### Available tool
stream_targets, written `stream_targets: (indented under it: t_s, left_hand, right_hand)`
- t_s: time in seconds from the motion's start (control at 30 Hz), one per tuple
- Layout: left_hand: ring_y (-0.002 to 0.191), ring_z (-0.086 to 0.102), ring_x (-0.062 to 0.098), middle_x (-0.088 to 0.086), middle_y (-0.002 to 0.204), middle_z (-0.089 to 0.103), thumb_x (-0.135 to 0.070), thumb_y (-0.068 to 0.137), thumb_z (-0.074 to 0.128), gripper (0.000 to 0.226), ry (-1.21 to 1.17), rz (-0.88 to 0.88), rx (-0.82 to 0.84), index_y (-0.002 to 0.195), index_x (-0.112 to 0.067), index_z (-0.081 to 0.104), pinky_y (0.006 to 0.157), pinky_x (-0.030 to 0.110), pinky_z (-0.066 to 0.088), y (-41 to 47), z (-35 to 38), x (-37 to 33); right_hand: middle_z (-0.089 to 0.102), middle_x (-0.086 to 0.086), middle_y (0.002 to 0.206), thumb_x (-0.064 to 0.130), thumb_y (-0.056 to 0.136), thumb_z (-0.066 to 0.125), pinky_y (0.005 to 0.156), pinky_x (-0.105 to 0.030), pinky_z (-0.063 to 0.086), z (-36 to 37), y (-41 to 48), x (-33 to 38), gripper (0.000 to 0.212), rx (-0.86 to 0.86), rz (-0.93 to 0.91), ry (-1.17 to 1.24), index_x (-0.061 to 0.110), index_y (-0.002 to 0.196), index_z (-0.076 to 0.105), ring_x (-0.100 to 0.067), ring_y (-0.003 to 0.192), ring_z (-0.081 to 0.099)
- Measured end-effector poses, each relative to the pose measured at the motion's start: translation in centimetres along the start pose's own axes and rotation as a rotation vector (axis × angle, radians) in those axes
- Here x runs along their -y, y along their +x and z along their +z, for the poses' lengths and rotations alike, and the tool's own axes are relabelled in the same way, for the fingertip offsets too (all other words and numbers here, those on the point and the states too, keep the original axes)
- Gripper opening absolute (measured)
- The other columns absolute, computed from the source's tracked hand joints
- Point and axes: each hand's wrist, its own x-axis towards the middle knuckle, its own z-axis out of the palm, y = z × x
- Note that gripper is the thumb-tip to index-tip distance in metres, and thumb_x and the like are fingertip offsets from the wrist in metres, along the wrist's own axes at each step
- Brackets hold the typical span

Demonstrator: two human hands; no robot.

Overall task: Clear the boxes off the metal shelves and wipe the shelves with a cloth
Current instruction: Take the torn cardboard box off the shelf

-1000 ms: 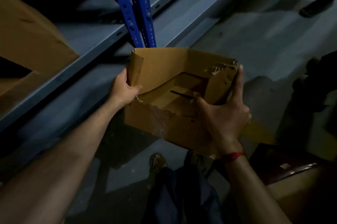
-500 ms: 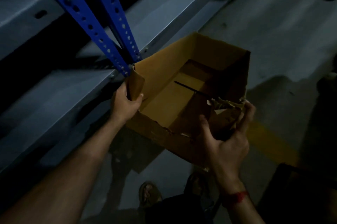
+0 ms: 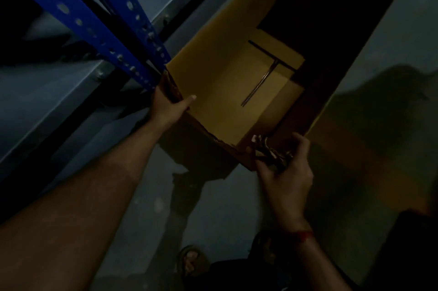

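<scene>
While both hands clamp the one open cardboard box, we log: left hand curled round the near-left corner, thumb inside the wall; right hand curled round the torn near-right corner flap. Hands well apart. Box is off the grey shelf, just beside two blue uprights, over the floor; contact with the floor: we cannot tell. Inside: one T-shaped metal tool. One red thread on the right wrist.
</scene>
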Motion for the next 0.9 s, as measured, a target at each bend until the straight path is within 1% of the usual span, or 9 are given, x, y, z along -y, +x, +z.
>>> stream_targets:
  t_s: [0.13, 0.23, 0.33, 0.4, 0.5, 0.57, 0.67, 0.77, 0.9]
  left_hand:
    - [0.14, 0.041, 0.025, 0.007, 0.152, 0.043, -0.023, 0.082, 0.081, 0.085, 0.052, -0.103, 0.067, 0.151, -0.016, 0.032, 0.107, 0.035, 0.037, 3.3, 0.6, 1.4]
    - [0.13, 0.048, 0.019, 0.002, 0.146, 0.049, -0.021, 0.085, 0.079, 0.079, -0.034, -0.109, 0.084, 0.15, -0.019, 0.034, 0.097, 0.03, 0.038, 4.7, 1.2, 2.1]
    - [0.126, 0.049, 0.015, 0.0, 0.147, 0.048, -0.021, 0.086, 0.078, 0.083, -0.106, -0.081, 0.073, 0.153, -0.023, 0.028, 0.098, 0.028, 0.04, 5.3, 1.9, 2.6]
    - [0.131, 0.046, 0.017, 0.002, 0.149, 0.046, -0.019, 0.089, 0.075, 0.082, -0.071, -0.058, 0.019, 0.154, -0.021, 0.025, 0.097, 0.027, 0.035, 4.6, 2.0, 2.5]
    - [0.129, 0.05, 0.021, 0.003, 0.143, 0.051, -0.017, 0.09, 0.072, 0.07, 0.008, 0.0, -0.1, 0.148, -0.02, 0.033, 0.089, 0.022, 0.037, 1.6, 1.4, 1.4]
    - [0.122, 0.052, 0.016, 0.0, 0.139, 0.054, -0.019, 0.091, 0.072, 0.066, 0.061, 0.068, -0.183, 0.145, -0.021, 0.035, 0.081, 0.018, 0.038, -1.3, 0.3, -0.3]
    - [0.118, 0.053, 0.016, -0.002, 0.132, 0.058, -0.031, 0.09, 0.071, 0.056, 0.178, 0.251, -0.253, 0.139, -0.023, 0.044, 0.082, 0.024, 0.041, -5.3, -2.1, -3.2]
    - [0.113, 0.056, 0.017, -0.005, 0.12, 0.061, -0.042, 0.089, 0.069, 0.041, 0.239, 0.354, -0.293, 0.125, -0.027, 0.054, 0.085, 0.035, 0.052, -9.5, -5.5, -7.2]
    - [0.102, 0.058, 0.016, -0.011, 0.103, 0.064, -0.048, 0.084, 0.064, 0.032, 0.27, 0.533, -0.436, 0.11, -0.03, 0.059, 0.082, 0.041, 0.053, -16.7, -11.0, -13.7]
  right_hand:
    - [0.056, 0.009, 0.114, 0.034, 0.078, 0.069, 0.085, -0.029, 0.057, 3.2, 0.4, -2.2, 0.038, 0.163, 0.044, -0.077, 0.029, 0.11, 0.049, 0.001, 0.094, 0.055]
    - [0.055, 0.002, 0.126, 0.03, 0.083, 0.069, 0.094, -0.035, 0.056, 5.2, 1.3, -3.2, 0.04, 0.221, 0.068, -0.124, 0.02, 0.118, 0.053, -0.007, 0.107, 0.056]
    - [0.039, -0.007, 0.149, 0.024, 0.085, 0.075, 0.103, -0.039, 0.051, 6.2, 2.7, -3.5, 0.065, 0.329, 0.135, -0.128, 0.022, 0.141, 0.042, -0.022, 0.125, 0.055]
    - [0.014, -0.011, 0.161, 0.038, 0.083, 0.076, 0.106, -0.047, 0.048, 6.1, 3.3, -2.9, 0.088, 0.421, 0.195, -0.101, 0.038, 0.152, 0.021, -0.034, 0.129, 0.053]
    - [-0.018, -0.009, 0.165, 0.063, 0.082, 0.065, 0.116, -0.069, 0.013, 4.9, 3.3, -0.3, 0.091, 0.37, 0.185, -0.201, 0.048, 0.153, 0.009, -0.042, 0.151, 0.006]
    - [-0.024, -0.004, 0.164, 0.065, 0.087, 0.059, 0.116, -0.062, -0.007, 3.6, 3.2, 3.0, 0.083, 0.261, 0.095, -0.268, 0.043, 0.155, 0.016, -0.035, 0.152, -0.013]
    - [-0.013, -0.003, 0.167, 0.064, 0.092, 0.052, 0.116, -0.054, -0.009, 1.6, 3.3, 8.5, 0.073, 0.18, -0.079, -0.265, 0.038, 0.155, 0.024, -0.031, 0.152, -0.014]
    - [0.002, -0.002, 0.168, 0.055, 0.098, 0.048, 0.122, -0.056, -0.002, -0.9, 3.2, 14.6, 0.063, 0.152, -0.206, -0.165, 0.036, 0.154, 0.027, -0.026, 0.154, -0.008]
    - [0.023, -0.002, 0.164, 0.053, 0.097, 0.044, 0.121, -0.061, 0.013, -5.3, 2.3, 23.1, 0.06, 0.072, -0.374, 0.001, 0.031, 0.152, 0.034, -0.022, 0.154, 0.007]
